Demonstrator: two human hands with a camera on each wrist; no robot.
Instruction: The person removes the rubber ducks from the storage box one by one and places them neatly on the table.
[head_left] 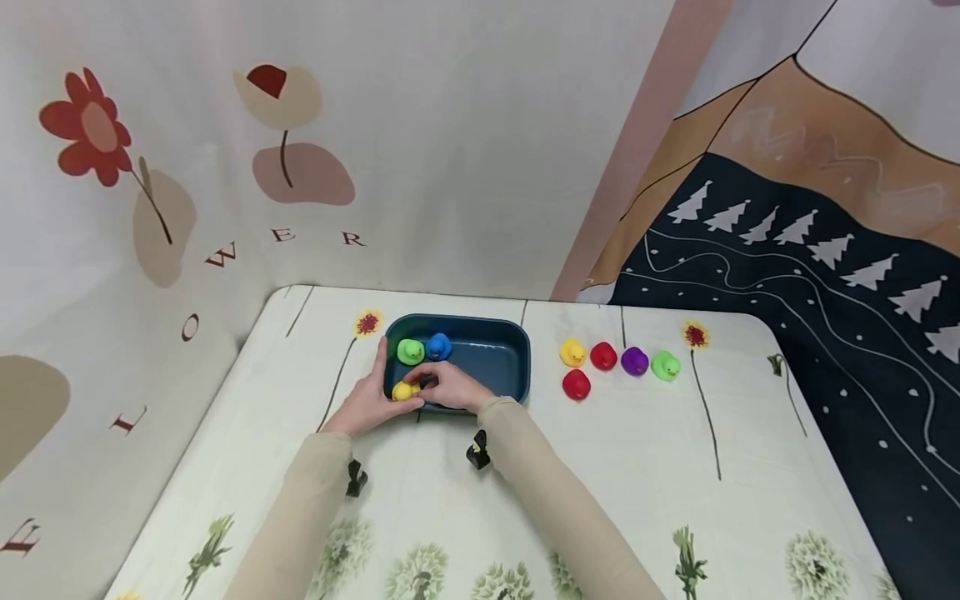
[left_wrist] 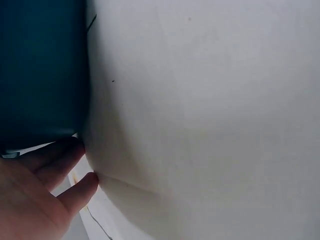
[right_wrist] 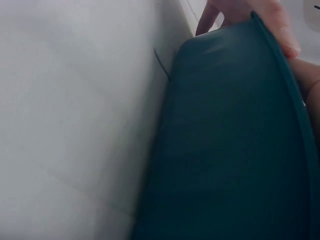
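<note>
A dark teal tray (head_left: 491,326) holds a green rubber duck (head_left: 411,352) and a blue rubber duck (head_left: 438,347) side by side at its back left. My left hand (head_left: 369,403) grips the tray's front left corner, thumb over the front rim and fingers along the outer left wall. In the left wrist view, the fingers (left_wrist: 67,160) lie close to the tray's outside. Reaching over the front rim, my right hand (head_left: 452,387) pinches a yellow rubber duck (head_left: 403,391) inside the front left corner. Its fingers partly hide that duck.
Right of the tray stand a yellow duck (head_left: 573,352), a red duck (head_left: 603,357), a purple duck (head_left: 634,361) and a green duck (head_left: 665,366) in a row. Another red duck (head_left: 576,385) sits in front. A flower-printed cloth (head_left: 630,467) covers the table.
</note>
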